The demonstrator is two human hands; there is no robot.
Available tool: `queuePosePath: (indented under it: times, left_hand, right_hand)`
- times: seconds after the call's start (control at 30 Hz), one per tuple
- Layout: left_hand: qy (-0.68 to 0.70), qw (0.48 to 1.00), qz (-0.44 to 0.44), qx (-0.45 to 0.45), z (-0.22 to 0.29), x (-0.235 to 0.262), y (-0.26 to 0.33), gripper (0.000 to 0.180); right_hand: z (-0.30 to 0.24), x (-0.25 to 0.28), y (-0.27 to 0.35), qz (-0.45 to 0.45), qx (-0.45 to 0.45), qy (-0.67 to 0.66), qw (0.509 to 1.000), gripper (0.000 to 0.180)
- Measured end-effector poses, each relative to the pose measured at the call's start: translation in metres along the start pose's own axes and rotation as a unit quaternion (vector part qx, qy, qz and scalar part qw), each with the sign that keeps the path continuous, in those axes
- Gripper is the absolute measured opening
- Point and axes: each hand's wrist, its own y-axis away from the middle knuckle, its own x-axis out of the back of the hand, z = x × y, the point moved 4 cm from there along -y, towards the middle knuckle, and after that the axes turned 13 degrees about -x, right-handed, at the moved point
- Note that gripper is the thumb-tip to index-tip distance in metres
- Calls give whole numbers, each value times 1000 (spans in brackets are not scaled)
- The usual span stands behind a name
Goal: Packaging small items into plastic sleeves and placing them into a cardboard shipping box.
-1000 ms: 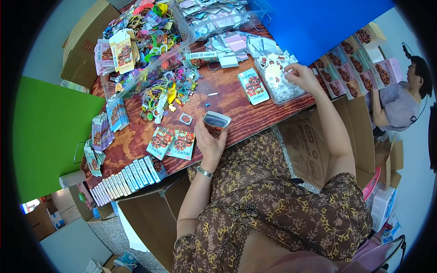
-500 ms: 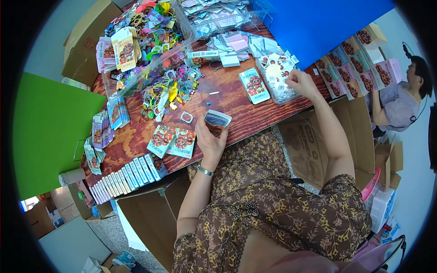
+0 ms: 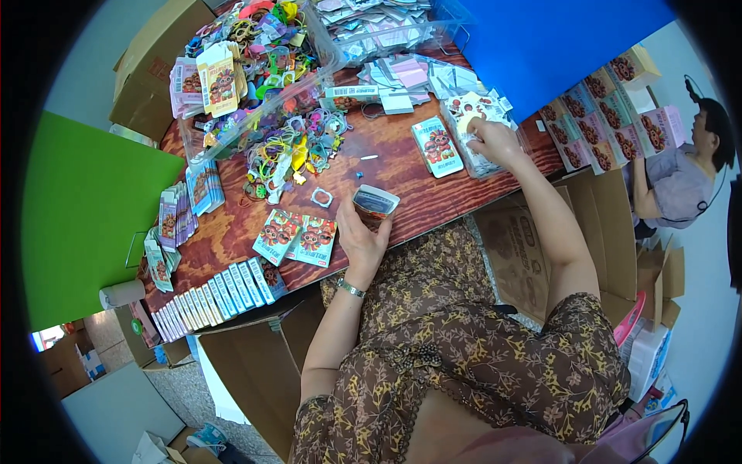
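So the left hand is wrapped around a small open box, fingers curled on its sides, mouth tipped up and away from the body, right at the near edge of the bench. The right hand is out at arm's reach, fingertips pinched down into a clear tray of printed cards; can't tell if it has one card or several.

How I'd do this bit well: keep the box steady and its mouth open so whatever the right hand brings drops straight in, no fumbling. Pinch just one piece from the tray, since that stack looks slippery and a clump would probably fan out.

Just left of the box hand sit two flat packs side by side, and a small square ring a little beyond them. Between the two hands lies another pack, flat. Farther left of the box hand, a row of filled boxes stands along the near edge. Beyond that, a tangle of coloured toys spills out of a clear bin.

Someone else sits well off to the right by a carton of packs.
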Motion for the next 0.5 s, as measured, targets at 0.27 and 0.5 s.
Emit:
queuePosePath:
  times: [0.27, 0.5]
  left_hand:
    - [1, 1000, 0, 5, -2, 0, -1, 90]
    - [5, 1000, -4, 30, -4, -2, -2, 86]
  right_hand:
    - [13, 6, -5, 5, 46, -78, 996, 19]
    - [-28, 47, 13, -28, -10, -279, 960, 16]
